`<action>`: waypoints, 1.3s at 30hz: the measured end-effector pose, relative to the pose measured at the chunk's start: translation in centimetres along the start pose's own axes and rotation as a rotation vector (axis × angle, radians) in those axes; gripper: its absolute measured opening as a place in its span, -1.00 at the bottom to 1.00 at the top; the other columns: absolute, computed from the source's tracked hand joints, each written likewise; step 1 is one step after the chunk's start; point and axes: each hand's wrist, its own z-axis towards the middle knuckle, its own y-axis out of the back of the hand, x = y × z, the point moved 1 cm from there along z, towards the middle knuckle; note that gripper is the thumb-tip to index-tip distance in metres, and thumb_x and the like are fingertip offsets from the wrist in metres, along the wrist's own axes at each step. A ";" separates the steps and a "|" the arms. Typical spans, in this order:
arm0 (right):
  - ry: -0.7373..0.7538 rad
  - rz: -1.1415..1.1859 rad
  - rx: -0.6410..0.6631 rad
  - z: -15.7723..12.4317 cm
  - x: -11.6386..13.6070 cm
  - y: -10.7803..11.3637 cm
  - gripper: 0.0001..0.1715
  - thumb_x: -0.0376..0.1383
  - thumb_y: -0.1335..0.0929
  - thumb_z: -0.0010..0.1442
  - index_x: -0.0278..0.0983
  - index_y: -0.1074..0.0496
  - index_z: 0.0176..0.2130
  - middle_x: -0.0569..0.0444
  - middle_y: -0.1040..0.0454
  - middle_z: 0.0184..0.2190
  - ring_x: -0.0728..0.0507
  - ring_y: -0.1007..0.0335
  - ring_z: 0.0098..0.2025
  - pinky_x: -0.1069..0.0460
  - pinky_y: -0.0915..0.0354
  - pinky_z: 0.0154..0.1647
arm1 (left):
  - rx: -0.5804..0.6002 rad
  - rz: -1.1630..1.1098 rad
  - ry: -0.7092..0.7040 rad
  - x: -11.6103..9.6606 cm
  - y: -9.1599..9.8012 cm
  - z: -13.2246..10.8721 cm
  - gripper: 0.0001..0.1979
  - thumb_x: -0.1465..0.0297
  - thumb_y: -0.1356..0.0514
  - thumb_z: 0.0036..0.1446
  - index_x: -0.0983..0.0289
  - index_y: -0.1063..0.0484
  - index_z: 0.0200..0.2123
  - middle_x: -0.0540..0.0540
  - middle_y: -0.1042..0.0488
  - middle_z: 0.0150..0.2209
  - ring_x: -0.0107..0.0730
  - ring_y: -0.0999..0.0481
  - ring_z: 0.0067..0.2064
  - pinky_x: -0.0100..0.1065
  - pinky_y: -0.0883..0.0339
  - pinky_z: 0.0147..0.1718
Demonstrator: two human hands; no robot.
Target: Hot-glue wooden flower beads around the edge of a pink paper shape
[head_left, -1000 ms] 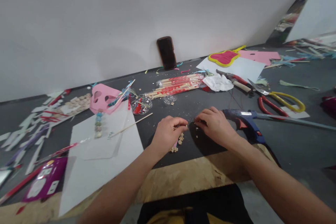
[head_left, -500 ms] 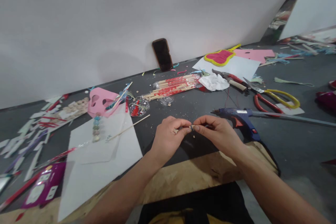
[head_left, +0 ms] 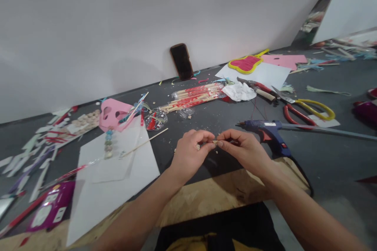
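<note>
My left hand [head_left: 192,153] and my right hand [head_left: 244,146] meet fingertip to fingertip above the dark tabletop. Between their pinched thumbs and forefingers is a tiny pale beige piece [head_left: 215,142], too small to name. More small beige bits [head_left: 198,147] show in the curl of my left hand. A loose crumb lies just below the fingertips. Right of my right hand rests a blue hot glue gun [head_left: 272,135] with an orange trigger. A thin wooden stick [head_left: 145,142] lies to the left of my left hand, partly across white paper [head_left: 88,200].
Behind the hands lie bundled wooden sticks [head_left: 194,97] in plastic and a crumpled white tissue [head_left: 239,91]. Yellow-handled scissors [head_left: 316,109] and red-handled pliers [head_left: 297,117] are at right. A pink mask shape [head_left: 113,111] lies left; a phone [head_left: 182,61] leans on the wall.
Both hands stay pinched together in almost the same place. The fingertips have shifted very slightly around the tiny piece.
</note>
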 end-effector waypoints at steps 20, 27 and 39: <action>0.011 0.041 0.015 0.0 -1.0 -0.5 -0.76 -0.12 -0.36 0.11 -0.24 -0.48 -0.33 0.11 -0.48 -0.43 -0.04 -0.35 -0.38 0.06 -0.25 -0.36 | 0.008 0.039 -0.013 -0.2 -0.3 0.1 -0.89 0.43 -0.24 0.05 0.10 -0.50 -0.32 -0.04 -0.53 -0.34 -0.33 -0.47 -0.23 -0.28 -0.34 -0.17; 0.014 0.066 0.021 -0.1 -0.9 -0.6 -0.76 -0.12 -0.36 0.12 -0.25 -0.47 -0.34 0.12 -0.46 -0.46 -0.02 -0.31 -0.42 0.07 -0.23 -0.40 | 0.023 0.049 -0.020 -0.3 -0.2 0.2 -0.89 0.43 -0.24 0.06 0.10 -0.50 -0.32 -0.03 -0.54 -0.33 -0.32 -0.48 -0.22 -0.27 -0.33 -0.15; 0.055 0.069 -0.015 -0.7 -0.7 -0.3 -0.80 -0.15 -0.37 0.12 -0.23 -0.47 -0.33 0.12 -0.48 -0.43 -0.03 -0.35 -0.38 0.06 -0.26 -0.34 | 0.122 -0.161 0.023 0.3 0.2 0.2 -0.85 0.28 -0.21 0.12 0.16 -0.53 -0.27 -0.01 -0.58 -0.32 -0.40 -0.53 -0.29 -0.44 -0.36 -0.32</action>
